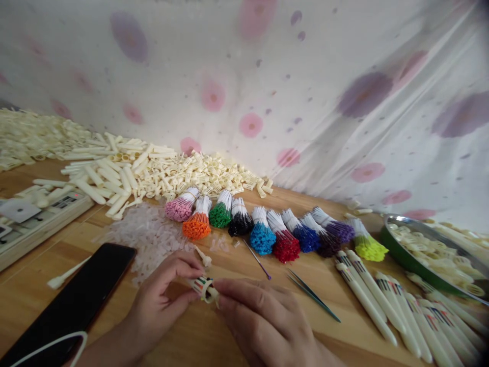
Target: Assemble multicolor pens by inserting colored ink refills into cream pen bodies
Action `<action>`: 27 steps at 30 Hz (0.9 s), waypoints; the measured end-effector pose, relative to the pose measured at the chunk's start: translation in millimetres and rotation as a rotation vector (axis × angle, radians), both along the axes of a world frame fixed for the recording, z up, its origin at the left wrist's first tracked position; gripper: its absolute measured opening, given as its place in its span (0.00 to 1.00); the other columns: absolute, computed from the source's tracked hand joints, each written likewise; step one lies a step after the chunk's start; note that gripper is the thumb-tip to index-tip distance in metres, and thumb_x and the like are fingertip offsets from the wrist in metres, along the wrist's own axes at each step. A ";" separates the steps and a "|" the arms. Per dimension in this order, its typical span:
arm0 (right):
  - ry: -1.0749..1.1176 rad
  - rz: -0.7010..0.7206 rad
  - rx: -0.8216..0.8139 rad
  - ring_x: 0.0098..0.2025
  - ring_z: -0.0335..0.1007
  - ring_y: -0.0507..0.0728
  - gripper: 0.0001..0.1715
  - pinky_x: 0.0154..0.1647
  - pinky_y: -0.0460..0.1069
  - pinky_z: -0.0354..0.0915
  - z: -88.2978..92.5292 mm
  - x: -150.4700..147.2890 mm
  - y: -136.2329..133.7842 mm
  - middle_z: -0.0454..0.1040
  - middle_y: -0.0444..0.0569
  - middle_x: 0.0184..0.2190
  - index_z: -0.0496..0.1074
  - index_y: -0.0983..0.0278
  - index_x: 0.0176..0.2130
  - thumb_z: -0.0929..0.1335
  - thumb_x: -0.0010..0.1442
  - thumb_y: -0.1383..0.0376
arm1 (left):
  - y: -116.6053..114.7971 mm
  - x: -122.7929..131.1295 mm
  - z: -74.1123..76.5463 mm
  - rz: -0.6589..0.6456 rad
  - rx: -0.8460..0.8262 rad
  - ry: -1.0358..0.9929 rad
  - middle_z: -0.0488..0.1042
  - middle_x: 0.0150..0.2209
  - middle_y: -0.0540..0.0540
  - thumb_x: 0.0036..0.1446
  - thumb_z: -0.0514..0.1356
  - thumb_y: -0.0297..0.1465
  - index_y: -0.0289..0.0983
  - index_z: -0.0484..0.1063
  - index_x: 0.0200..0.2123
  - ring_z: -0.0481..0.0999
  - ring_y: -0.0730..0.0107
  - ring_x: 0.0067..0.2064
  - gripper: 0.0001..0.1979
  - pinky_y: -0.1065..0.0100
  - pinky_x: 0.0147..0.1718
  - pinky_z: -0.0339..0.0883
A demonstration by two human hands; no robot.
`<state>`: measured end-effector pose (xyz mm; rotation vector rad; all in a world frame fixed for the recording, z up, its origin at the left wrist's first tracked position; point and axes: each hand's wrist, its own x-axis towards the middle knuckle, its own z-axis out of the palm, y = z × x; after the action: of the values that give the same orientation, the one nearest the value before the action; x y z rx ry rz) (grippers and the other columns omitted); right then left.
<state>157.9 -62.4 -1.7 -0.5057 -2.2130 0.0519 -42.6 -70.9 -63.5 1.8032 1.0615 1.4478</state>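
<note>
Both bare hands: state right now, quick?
Left hand: closed, holding a short, colour-striped cream plastic cylinder.
Right hand: closed at that cylinder's ring-shaped end.

Soft, fairly dim light spreads over the wooden table [355, 336], with grey shading along the folds of the flowered curtain [171, 61] at right. Shadow darkens the wood between the hands [263, 313]. The bowl [410, 265] glints at its rim. Pens [439, 326] at lower right look blurred; the wide lens stretches the edges, and the upper right corner darkens.
</note>
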 end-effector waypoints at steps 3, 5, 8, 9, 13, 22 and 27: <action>-0.028 0.030 -0.072 0.38 0.76 0.54 0.13 0.36 0.46 0.74 -1.6 0.2 0.8 0.78 0.53 0.39 0.68 0.64 0.46 0.63 0.61 0.73 | -0.9 1.4 0.1 0.020 -0.005 0.040 0.72 0.34 0.51 0.49 0.61 0.20 0.44 0.70 0.34 0.74 0.67 0.37 0.12 0.68 0.36 0.68; -0.010 0.073 -0.105 0.41 0.75 0.56 0.16 0.38 0.48 0.73 -3.3 0.4 2.2 0.78 0.53 0.39 0.66 0.64 0.48 0.64 0.60 0.74 | -1.1 2.4 0.0 0.033 -0.004 0.047 0.73 0.33 0.51 0.49 0.61 0.20 0.43 0.70 0.33 0.75 0.67 0.36 0.12 0.68 0.36 0.68; 0.008 0.126 -0.185 0.44 0.73 0.56 0.19 0.41 0.49 0.72 -2.8 1.1 4.6 0.77 0.54 0.42 0.66 0.64 0.50 0.64 0.59 0.75 | -1.1 3.5 1.2 0.053 0.006 0.067 0.73 0.33 0.50 0.48 0.61 0.21 0.43 0.70 0.32 0.75 0.67 0.35 0.11 0.67 0.35 0.69; 0.008 0.141 -0.220 0.44 0.73 0.55 0.19 0.41 0.48 0.72 -1.7 1.4 5.3 0.76 0.54 0.43 0.66 0.64 0.50 0.65 0.59 0.76 | -1.2 3.6 2.0 0.064 0.011 0.077 0.73 0.32 0.51 0.48 0.61 0.21 0.43 0.71 0.32 0.75 0.67 0.35 0.10 0.67 0.35 0.70; 0.087 0.178 -0.464 0.43 0.73 0.53 0.18 0.43 0.47 0.70 0.9 1.7 8.8 0.76 0.52 0.43 0.69 0.62 0.45 0.65 0.57 0.78 | -1.8 3.4 5.6 0.131 0.030 0.110 0.74 0.32 0.51 0.48 0.62 0.23 0.43 0.71 0.31 0.76 0.67 0.34 0.09 0.67 0.34 0.70; 0.439 0.126 -0.979 0.33 0.71 0.51 0.01 0.31 0.44 0.68 -17.9 -2.7 16.1 0.74 0.45 0.32 0.76 0.60 0.31 0.71 0.54 0.66 | -6.7 6.1 7.1 0.173 0.106 0.175 0.76 0.33 0.50 0.47 0.65 0.26 0.43 0.72 0.33 0.78 0.67 0.33 0.09 0.70 0.32 0.73; 0.431 0.051 -0.904 0.31 0.69 0.51 0.02 0.30 0.45 0.65 -23.9 -4.6 15.3 0.74 0.44 0.28 0.74 0.61 0.30 0.71 0.54 0.65 | -8.9 8.9 6.4 0.201 0.115 0.197 0.76 0.32 0.51 0.48 0.65 0.26 0.43 0.72 0.33 0.78 0.68 0.33 0.09 0.70 0.32 0.73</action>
<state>153.2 -47.0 -25.5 -0.8208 -1.6797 1.1128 -33.7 -79.8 -57.1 2.0013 1.3147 1.4965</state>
